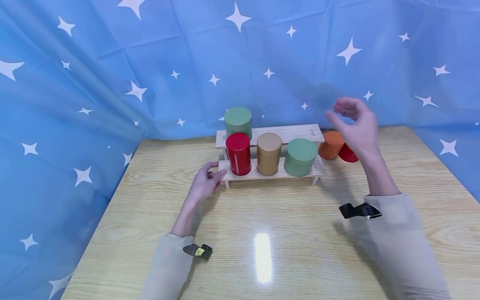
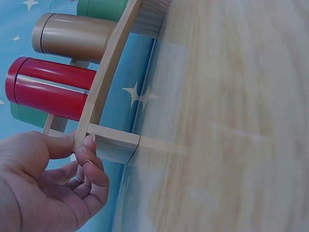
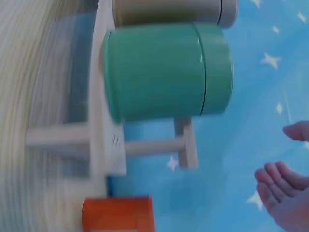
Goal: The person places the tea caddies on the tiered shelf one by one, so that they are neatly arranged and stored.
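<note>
A two-step wooden shelf (image 1: 258,173) stands on the table. My left hand (image 1: 205,182) pinches the left end of its lower step between thumb and fingers; the left wrist view shows this grip closely. On the lower step stand a red canister (image 1: 238,154), a gold canister (image 1: 268,153) and a green canister (image 1: 301,157). Another green canister (image 1: 238,121) is on the left of the upper step. My right hand (image 1: 358,127) is raised right of the shelf, its fingers loosely bent with nothing between them. In the right wrist view that hand (image 3: 287,188) shows only partly.
Right of the shelf, an orange canister (image 1: 331,145) stands on the table (image 1: 157,216), beside a red one (image 1: 348,154) partly hidden by my right hand. A blue star-patterned cloth (image 1: 187,62) hangs behind the table and along its left side.
</note>
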### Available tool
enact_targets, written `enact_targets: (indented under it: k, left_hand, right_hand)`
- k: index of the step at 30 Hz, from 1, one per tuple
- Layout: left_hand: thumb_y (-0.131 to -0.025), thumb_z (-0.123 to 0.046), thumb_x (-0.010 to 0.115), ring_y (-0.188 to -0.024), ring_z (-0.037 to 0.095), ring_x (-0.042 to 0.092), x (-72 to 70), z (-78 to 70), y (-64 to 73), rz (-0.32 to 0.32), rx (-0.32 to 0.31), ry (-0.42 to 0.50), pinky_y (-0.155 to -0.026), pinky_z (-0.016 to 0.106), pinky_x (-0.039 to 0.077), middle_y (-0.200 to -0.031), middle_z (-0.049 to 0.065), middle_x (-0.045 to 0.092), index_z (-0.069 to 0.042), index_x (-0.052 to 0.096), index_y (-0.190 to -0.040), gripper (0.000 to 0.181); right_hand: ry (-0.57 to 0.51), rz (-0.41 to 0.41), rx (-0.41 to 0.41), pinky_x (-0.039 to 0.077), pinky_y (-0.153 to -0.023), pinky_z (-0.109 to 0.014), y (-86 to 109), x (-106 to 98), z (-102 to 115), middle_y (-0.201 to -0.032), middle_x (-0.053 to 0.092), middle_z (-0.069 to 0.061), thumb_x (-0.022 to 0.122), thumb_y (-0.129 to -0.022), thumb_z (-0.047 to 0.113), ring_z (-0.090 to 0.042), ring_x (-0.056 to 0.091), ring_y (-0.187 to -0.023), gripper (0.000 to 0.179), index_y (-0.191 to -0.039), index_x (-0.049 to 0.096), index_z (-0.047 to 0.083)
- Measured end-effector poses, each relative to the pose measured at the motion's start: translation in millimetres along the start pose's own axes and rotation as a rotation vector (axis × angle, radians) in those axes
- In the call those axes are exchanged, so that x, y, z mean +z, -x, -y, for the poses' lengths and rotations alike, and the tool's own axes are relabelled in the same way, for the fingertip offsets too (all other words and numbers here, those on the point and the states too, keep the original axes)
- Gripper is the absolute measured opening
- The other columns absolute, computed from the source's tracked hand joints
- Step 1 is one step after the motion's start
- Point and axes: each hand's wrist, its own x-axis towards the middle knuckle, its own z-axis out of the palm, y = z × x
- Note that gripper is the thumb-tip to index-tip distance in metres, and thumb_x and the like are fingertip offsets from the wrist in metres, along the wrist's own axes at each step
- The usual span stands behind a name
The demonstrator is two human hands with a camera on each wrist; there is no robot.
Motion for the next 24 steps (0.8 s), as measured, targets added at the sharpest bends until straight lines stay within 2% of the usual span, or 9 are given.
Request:
enact_targets:
  k: [5, 11, 15, 19, 24]
  left_hand:
    - [-0.101, -0.021, 0.065, -0.065, 0.023, 0.062, -0.1, -0.2, 0.1, 0.000, 0.004, 0.000, -0.051, 0.022, 0.038, -0.065, 0.004, 0.052, -0.003, 0.051, -0.141, 0.046]
    - [-0.101, -0.021, 0.066, -0.065, 0.022, 0.064, -0.1, -0.1, -0.5, -0.004, 0.007, 0.000, -0.052, 0.022, 0.040, -0.065, 0.003, 0.051, -0.003, 0.052, -0.140, 0.045]
    - [-0.101, -0.021, 0.066, -0.066, 0.023, 0.064, 0.0, -0.1, -0.4, -0.006, 0.002, 0.000, -0.053, 0.022, 0.041, -0.065, 0.003, 0.052, -0.003, 0.051, -0.141, 0.046]
    - [-0.101, -0.020, 0.066, -0.066, 0.024, 0.064, 0.4, -0.9, -0.1, -0.003, -0.004, 0.003, -0.053, 0.022, 0.041, -0.065, 0.003, 0.052, -0.003, 0.051, -0.141, 0.046]
    - [-0.101, -0.020, 0.066, -0.067, 0.024, 0.064, 0.3, -1.3, -0.2, -0.006, -0.011, 0.004, -0.053, 0.022, 0.040, -0.065, 0.003, 0.052, -0.004, 0.051, -0.141, 0.046]
  right_hand:
    - [0.001, -0.036, 0.044, 0.042, -0.091, -0.018, 5.0, -19.3, -17.0, -0.110, 0.063, 0.011, 0.073, -0.093, 0.025, -0.008, 0.057, -0.108, 0.035, -0.125, 0.064, 0.015]
    - [0.006, -0.051, 0.116, 0.044, -0.093, -0.015, 7.6, -38.7, -38.1, -0.119, 0.061, 0.012, 0.072, -0.094, 0.024, -0.009, 0.056, -0.112, 0.031, -0.124, 0.067, 0.017]
    - [0.041, -0.066, 0.151, 0.042, -0.099, -0.020, 9.1, -47.9, -49.6, -0.124, 0.058, 0.013, 0.070, -0.094, 0.025, -0.007, 0.054, -0.111, 0.031, -0.125, 0.067, 0.019]
    - [0.085, -0.068, 0.234, 0.041, -0.099, -0.026, 12.8, -55.7, -59.9, -0.128, 0.053, 0.013, 0.068, -0.096, 0.030, -0.005, 0.050, -0.111, 0.033, -0.129, 0.064, 0.025]
    - [0.147, -0.065, 0.278, 0.037, -0.108, -0.030, 13.0, -59.6, -72.3, -0.142, 0.049, 0.002, 0.068, -0.096, 0.037, -0.016, 0.045, -0.125, 0.048, -0.141, 0.057, 0.022]
